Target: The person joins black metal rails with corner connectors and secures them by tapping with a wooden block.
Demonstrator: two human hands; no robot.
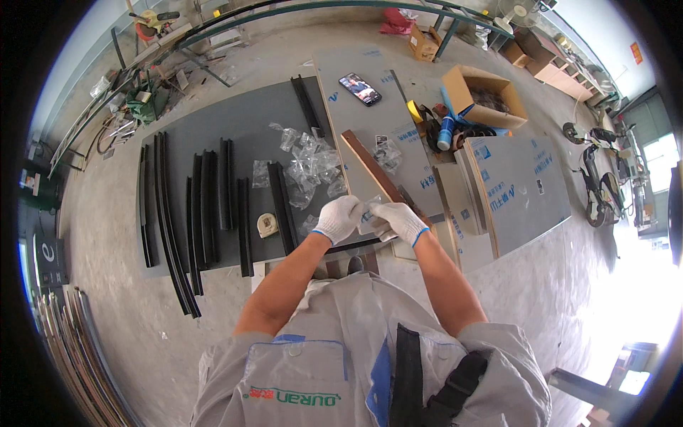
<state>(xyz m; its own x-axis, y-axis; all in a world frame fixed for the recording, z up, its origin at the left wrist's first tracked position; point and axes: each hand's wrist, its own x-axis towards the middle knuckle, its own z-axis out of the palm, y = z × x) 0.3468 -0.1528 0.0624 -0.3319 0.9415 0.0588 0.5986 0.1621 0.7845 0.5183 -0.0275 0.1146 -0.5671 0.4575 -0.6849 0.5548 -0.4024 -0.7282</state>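
Both my hands wear white knit gloves with blue cuffs and meet near the front edge of the table. Between them is a small clear plastic bag. My left hand pinches one side of it with curled fingers. On the other side, my right hand is closed on the bag too; what lies inside is too small to make out. Just beyond the right hand, a long brown strip lies slantwise on a grey panel. Crumpled clear plastic bags are heaped beyond my left hand.
Several black profiles lie side by side on the left of the dark tabletop, near a tape measure. A phone rests on the panel. Farther right are an open cardboard box, a blue can and stacked panels.
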